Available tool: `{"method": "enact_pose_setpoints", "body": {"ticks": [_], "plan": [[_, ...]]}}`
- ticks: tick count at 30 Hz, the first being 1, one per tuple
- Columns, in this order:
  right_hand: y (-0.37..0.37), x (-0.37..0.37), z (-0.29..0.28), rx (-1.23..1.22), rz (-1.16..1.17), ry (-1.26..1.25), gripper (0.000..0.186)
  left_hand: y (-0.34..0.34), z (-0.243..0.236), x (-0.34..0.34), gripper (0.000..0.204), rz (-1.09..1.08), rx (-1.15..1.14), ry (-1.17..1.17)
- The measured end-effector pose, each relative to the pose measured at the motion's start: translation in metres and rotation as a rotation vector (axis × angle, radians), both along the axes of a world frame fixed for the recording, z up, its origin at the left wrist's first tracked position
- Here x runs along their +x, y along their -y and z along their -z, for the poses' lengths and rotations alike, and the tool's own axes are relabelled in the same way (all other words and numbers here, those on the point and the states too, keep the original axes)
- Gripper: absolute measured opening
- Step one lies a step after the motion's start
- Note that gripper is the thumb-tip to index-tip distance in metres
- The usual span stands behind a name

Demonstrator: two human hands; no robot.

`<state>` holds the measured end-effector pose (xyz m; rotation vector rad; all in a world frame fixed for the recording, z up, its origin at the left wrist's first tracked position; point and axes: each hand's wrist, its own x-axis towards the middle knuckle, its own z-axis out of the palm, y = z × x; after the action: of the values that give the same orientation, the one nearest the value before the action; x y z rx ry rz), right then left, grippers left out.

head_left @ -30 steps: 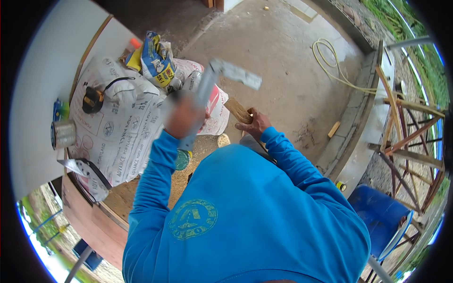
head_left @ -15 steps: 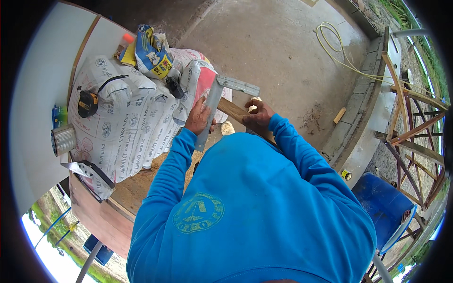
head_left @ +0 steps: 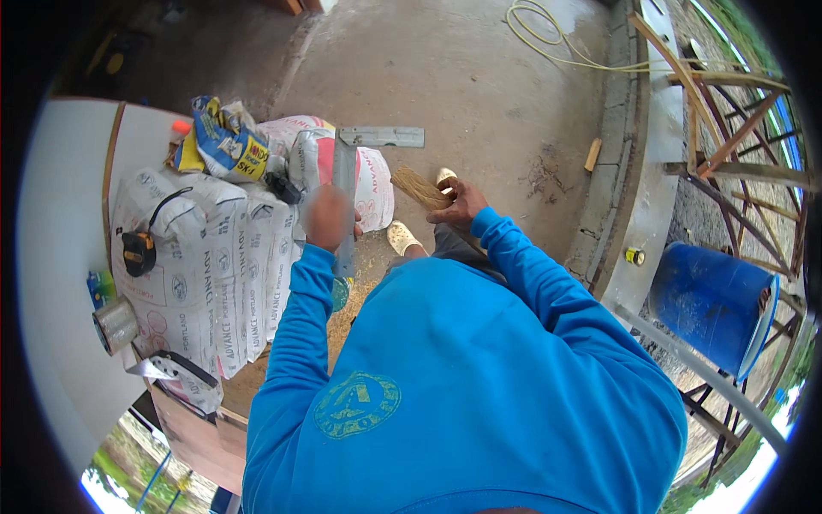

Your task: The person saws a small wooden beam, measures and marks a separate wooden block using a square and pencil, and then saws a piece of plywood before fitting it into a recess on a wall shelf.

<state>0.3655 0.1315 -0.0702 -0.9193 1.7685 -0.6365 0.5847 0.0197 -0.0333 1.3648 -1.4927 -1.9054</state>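
My left hand (head_left: 325,219), blurred by motion, is closed around the long blade of a metal carpenter's square (head_left: 345,167). The square's short arm (head_left: 383,137) points right at the far end. My right hand (head_left: 463,204) grips a length of wood (head_left: 417,186) whose cut end angles toward the far left. A gap separates the square from the wood. The near part of the wood runs back under my arm and is hidden.
Stacked cement sacks (head_left: 193,265) stand at left, bearing a tape measure (head_left: 138,252), a blue-yellow bag (head_left: 224,150) and a handsaw (head_left: 175,368). A metal can (head_left: 114,325) is beside them. Rightward are a blue barrel (head_left: 711,300), a wood offcut (head_left: 592,155) and a hose (head_left: 556,38).
The square has moved left, away from the wood, and its short arm has turned to lie nearly level. The wood's cut end now shows clear of it. The whole view has shifted.
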Motion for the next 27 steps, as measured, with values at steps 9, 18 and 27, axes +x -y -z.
{"method": "enact_pose_setpoints", "body": {"ticks": [9,18,27], "plan": [[-0.019,-0.047,0.009,0.188,0.096,0.656,0.039,-0.006,-0.019,-0.018,0.03,0.29,0.055,0.021],[-0.04,-0.086,-0.009,0.193,0.168,0.92,0.04,-0.018,-0.027,-0.098,0.032,0.751,-0.005,0.144],[-0.054,-0.101,-0.025,0.077,0.191,1.107,0.065,-0.025,-0.022,-0.128,0.025,0.836,-0.049,0.124]]}}
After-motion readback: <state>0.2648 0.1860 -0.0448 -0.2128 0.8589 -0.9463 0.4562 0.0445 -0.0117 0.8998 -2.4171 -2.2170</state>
